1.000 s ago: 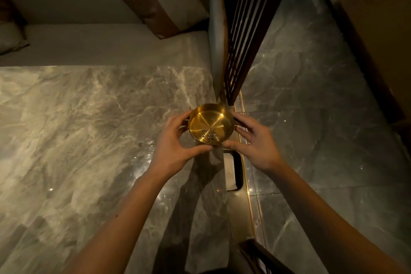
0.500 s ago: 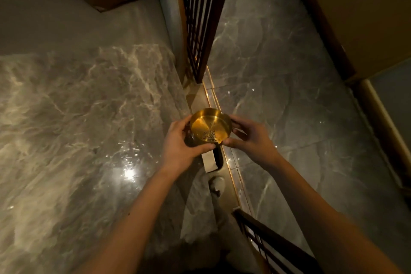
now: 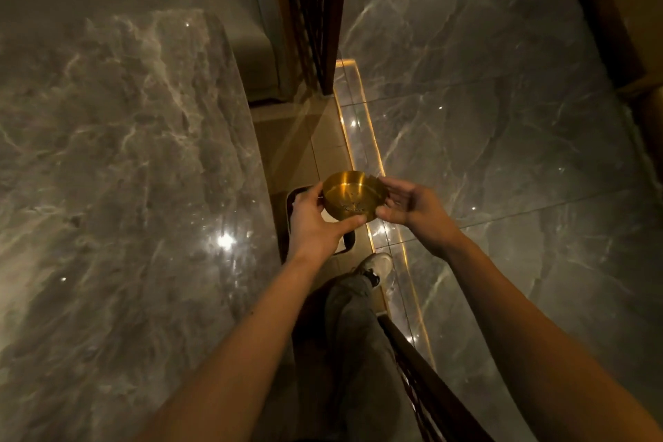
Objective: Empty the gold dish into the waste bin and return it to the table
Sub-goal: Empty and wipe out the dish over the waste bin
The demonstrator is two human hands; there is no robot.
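The gold dish [image 3: 353,195] is a small round metal bowl with a little dark debris on its bottom. I hold it level in the air between both hands. My left hand [image 3: 314,222] grips its left and near rim, thumb under the front edge. My right hand [image 3: 409,204] pinches its right rim. Directly below the dish, on the floor beside the table, stands the waste bin [image 3: 346,244], a dark rounded-rectangle rim mostly hidden by my left hand. The grey marble table [image 3: 118,190] fills the left side.
A dark slatted screen [image 3: 315,11] rises beyond the table's right edge, and another slatted piece [image 3: 430,391] runs at lower right. A lit gold strip [image 3: 362,140] edges the glossy marble floor [image 3: 502,118]. My leg and shoe [image 3: 375,267] stand just behind the bin.
The dish has gone from above the table's right edge out over the floor, and now hangs above the bin. My view has swung right and down; my leg and shoe have come into sight.
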